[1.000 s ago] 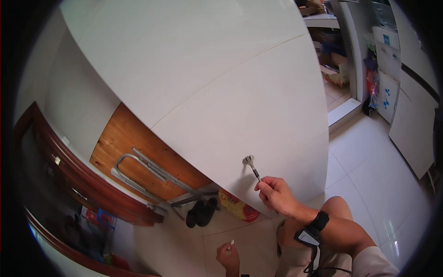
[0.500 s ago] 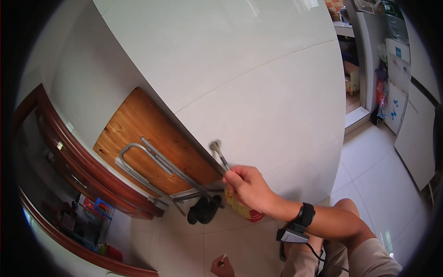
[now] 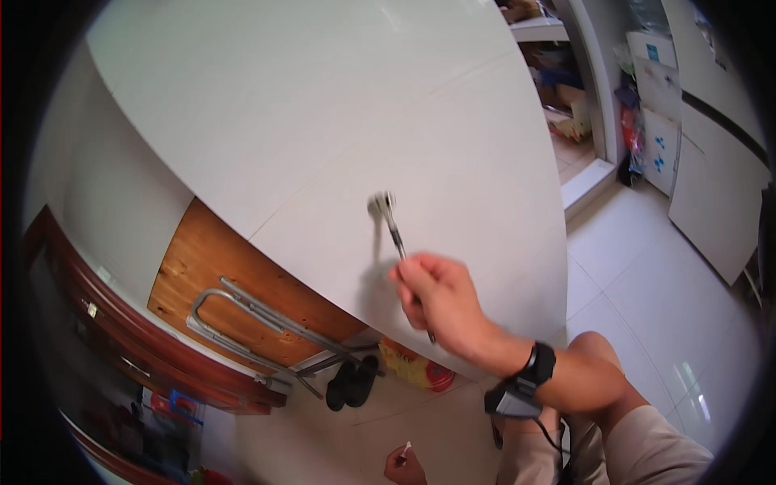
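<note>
My right hand [image 3: 440, 299] is closed around a slim metal rod with a rounded head [image 3: 393, 230], shaped like a small tapping hammer. Its head is up by the white tiled wall [image 3: 453, 153], where a shadow falls beside it; whether it touches cannot be told. The rod's lower end sticks out below my fist. Down at the lower edge, my left hand [image 3: 406, 466] pinches a small white stick-like piece [image 3: 407, 446], too small to name. A black strap with a grey device [image 3: 517, 396] sits on my right wrist.
A folding wooden table [image 3: 242, 275] with grey metal legs leans at the left, beside a red-brown cabinet [image 3: 137, 339]. Black slippers [image 3: 353, 382] and a yellow and red bag [image 3: 416, 368] stand at the wall's foot. A doorway [image 3: 578, 97] and white fridge-like cabinet [image 3: 719, 186] are right.
The rod's head has moved from beside the wall's left edge to over the tiles, as my view shifted. Both hands keep hold of their things.
</note>
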Demonstrator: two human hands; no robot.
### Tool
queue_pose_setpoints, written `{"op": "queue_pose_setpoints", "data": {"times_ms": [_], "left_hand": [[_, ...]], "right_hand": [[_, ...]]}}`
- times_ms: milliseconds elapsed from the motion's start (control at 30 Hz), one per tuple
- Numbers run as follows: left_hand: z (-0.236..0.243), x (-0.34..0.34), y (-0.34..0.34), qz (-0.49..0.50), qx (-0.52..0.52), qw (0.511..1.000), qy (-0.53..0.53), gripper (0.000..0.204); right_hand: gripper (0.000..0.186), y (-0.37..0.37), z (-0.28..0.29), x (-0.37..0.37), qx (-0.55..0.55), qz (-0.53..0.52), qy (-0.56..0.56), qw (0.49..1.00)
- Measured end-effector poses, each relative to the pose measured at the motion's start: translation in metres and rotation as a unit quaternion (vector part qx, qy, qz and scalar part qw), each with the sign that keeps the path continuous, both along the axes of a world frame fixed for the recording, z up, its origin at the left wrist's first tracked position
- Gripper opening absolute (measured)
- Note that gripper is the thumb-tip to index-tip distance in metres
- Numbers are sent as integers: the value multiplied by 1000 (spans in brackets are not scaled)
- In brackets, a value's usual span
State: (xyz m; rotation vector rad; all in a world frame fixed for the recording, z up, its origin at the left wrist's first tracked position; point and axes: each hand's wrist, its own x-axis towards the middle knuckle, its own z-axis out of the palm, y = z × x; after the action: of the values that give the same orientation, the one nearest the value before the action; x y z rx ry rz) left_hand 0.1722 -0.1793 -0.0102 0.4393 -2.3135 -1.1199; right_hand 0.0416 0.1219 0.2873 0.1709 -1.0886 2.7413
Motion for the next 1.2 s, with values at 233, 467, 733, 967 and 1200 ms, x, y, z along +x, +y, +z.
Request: {"op": "queue_pose_setpoints", "data": {"times_ms": [233,467,733,967,1200], "left_hand": [[-5,0,10,-7,-4,1000,-26,19],[27,-12,35,-56,-24,998,11,19],[69,-73,62,-95,80,979,160,17],[233,-128,177,-169,1,946,276,11],[337,-172,291,-328,-227,806,438,6]], "right_hand": [[26,19,-68,6,-98,-61,-52,992],[30,53,-28,3,-96,-113,-29,988],[28,43,-134,10,-48,-133,-107,984],[31,92,-107,0,-35,-170,-46,984],[32,107,-129,-5,-23,-209,-34,977]]}}
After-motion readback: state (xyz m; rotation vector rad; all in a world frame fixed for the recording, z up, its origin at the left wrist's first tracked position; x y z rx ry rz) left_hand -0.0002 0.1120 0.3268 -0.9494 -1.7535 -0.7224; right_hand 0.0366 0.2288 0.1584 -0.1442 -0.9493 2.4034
